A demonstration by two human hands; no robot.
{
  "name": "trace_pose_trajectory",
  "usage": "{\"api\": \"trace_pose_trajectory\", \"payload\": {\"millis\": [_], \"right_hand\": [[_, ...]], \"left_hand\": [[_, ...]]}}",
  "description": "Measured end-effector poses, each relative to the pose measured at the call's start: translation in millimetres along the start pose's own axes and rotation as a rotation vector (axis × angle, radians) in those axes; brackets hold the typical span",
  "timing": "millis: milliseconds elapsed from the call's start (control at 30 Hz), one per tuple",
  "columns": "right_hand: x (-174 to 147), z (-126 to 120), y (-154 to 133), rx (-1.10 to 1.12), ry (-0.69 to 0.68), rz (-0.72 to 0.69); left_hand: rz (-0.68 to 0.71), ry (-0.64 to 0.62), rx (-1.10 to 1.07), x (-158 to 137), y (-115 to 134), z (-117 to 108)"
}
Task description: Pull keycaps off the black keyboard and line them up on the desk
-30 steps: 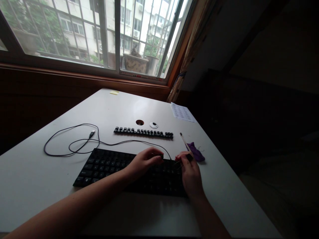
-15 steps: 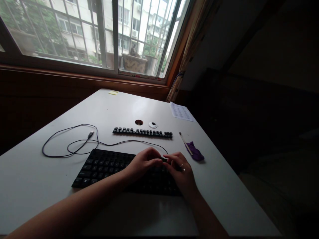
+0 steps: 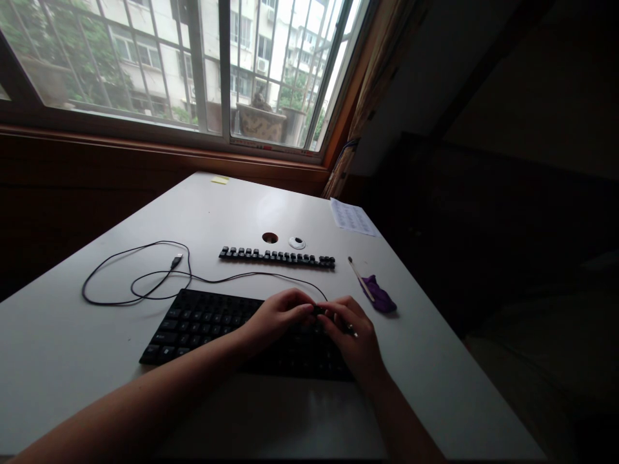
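A black keyboard [image 3: 203,328] lies on the white desk, its right part mostly covered by my hands. Over its upper right area, my left hand [image 3: 283,314] pinches a small black keycap [image 3: 318,310] between thumb and fingers. My right hand [image 3: 353,335] meets it there, its thumb and index finger closed on the same keycap. A thin tool with shiny metal ends [image 3: 352,330] pokes out from the curled fingers of my right hand; its kind is mostly hidden. Behind the keyboard, several loose black keycaps [image 3: 275,256] stand in two rows.
A black USB cable [image 3: 140,299] loops on the left of the desk [image 3: 97,361]. To the right, a thin brush [image 3: 360,278] rests against a purple cloth [image 3: 382,298]. A round hole [image 3: 269,238], its white cover [image 3: 296,243] and a printed sheet [image 3: 353,217] lie farther back.
My fingertips have drawn slightly closer together around the keycap, and my right hand has turned a little. The keyboard and the other things on the desk stay in place.
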State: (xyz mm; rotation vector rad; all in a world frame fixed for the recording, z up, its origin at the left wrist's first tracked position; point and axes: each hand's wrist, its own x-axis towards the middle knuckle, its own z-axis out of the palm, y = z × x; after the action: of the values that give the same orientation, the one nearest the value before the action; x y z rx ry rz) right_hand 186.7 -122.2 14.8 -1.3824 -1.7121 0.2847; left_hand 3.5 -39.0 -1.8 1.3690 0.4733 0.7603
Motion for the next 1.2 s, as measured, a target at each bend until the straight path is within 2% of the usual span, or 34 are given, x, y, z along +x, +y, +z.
{"api": "trace_pose_trajectory", "payload": {"millis": [267,400,500,633,733,800,933,1200], "right_hand": [[-0.9,1.6,-0.6,-0.015,-0.018,-0.008],[2.9,-4.4,5.6,-0.045,-0.021,-0.009],[12.5,-16.9,31.0,-0.124,-0.003,0.003],[31.4,-35.9,87.1,-0.284,0.05,0.054],[46.4,-44.2,123.7,-0.37,0.003,0.104],[56.7,-45.9,139.3,-0.413,-0.076,0.13],[76.9,-44.5,153.7,-0.417,-0.156,0.125],[102.9,-43.0,169.2,-0.47,-0.199,0.145]], "left_hand": [[-0.033,-0.006,-0.064,0.1,1.2,1.5],[-0.046,0.045,-0.056,0.2,-1.0,3.2],[-0.039,0.066,-0.025,0.8,-2.4,4.0],[-0.019,0.031,0.085,0.8,-2.9,3.8],[-0.012,0.024,0.132,0.4,-2.8,3.4],[-0.013,0.019,0.149,0.1,-2.3,3.3],[-0.015,0.012,0.181,-0.5,0.3,3.7],[-0.013,-0.006,0.247,-2.1,2.5,4.3]]}}
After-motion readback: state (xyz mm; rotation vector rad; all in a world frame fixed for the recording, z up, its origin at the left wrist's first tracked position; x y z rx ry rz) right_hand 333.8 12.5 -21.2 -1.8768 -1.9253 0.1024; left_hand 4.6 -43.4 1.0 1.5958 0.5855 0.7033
